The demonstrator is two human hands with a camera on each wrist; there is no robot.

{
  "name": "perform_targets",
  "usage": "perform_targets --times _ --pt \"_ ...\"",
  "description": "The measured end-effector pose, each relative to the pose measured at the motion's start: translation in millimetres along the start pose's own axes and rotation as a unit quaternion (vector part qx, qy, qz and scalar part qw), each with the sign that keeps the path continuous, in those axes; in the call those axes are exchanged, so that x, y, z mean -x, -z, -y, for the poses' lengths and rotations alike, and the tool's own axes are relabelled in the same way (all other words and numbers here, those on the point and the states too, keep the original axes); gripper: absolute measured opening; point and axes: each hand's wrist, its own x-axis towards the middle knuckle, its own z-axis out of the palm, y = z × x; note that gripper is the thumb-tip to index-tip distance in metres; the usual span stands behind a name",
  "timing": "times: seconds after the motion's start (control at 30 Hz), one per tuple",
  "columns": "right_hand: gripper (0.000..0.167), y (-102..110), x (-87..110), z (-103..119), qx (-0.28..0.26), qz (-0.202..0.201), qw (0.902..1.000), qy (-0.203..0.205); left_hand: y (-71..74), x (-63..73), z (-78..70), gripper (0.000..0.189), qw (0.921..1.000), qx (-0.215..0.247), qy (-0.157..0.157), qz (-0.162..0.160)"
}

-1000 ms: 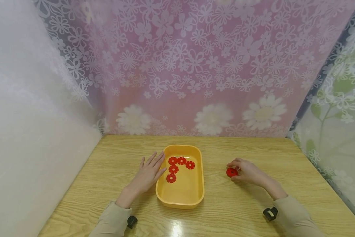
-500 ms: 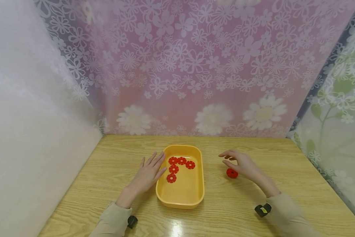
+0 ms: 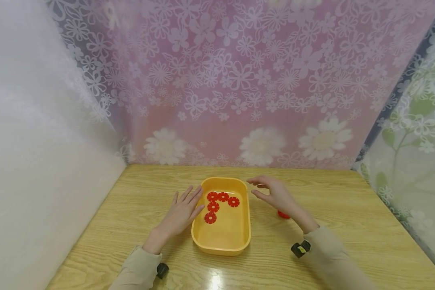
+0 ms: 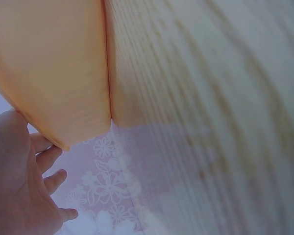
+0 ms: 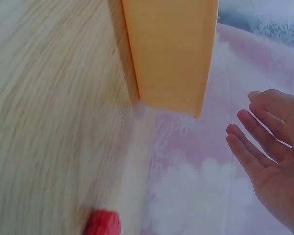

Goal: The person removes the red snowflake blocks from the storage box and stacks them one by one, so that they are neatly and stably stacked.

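Observation:
An orange plastic tray (image 3: 226,237) stands on the wooden table in the head view, with several red notched plastic discs (image 3: 210,218) lying in its far left part. My left hand (image 3: 181,213) rests along the tray's left rim, fingers straight and spread. Nothing is in my right hand (image 3: 275,196); it hovers just beyond the tray's right rim, fingers relaxed and thumb apart. Behind that wrist, a red notched piece (image 3: 284,215) on the table is partly covered by my forearm. The same red piece (image 5: 103,223) shows thick, like a stack of discs, in the right wrist view.
The wooden table (image 3: 141,181) reaches back to a pink flowered curtain (image 3: 210,100). A pale sheet (image 3: 39,141) hangs along the left side and a flowered one (image 3: 413,169) along the right. Each wrist wears a black camera.
My right hand has let go of the red piece on the table and moved left toward the tray's right rim. My left hand and the discs in the tray have stayed put.

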Motion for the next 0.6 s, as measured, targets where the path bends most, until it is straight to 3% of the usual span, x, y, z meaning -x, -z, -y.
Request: perform_targets --times 0.23,0.6 --pt "0.040 -19 -20.6 8 -0.012 0.034 0.9993 0.005 1.6 0.4 -1.3 0.060 1.0000 0.004 0.004 0.008" --pt "0.043 -36 -41.5 15 0.017 0.112 0.9932 -0.029 0.9 -0.8 -0.2 0.060 1.0000 -0.001 -0.001 0.001"
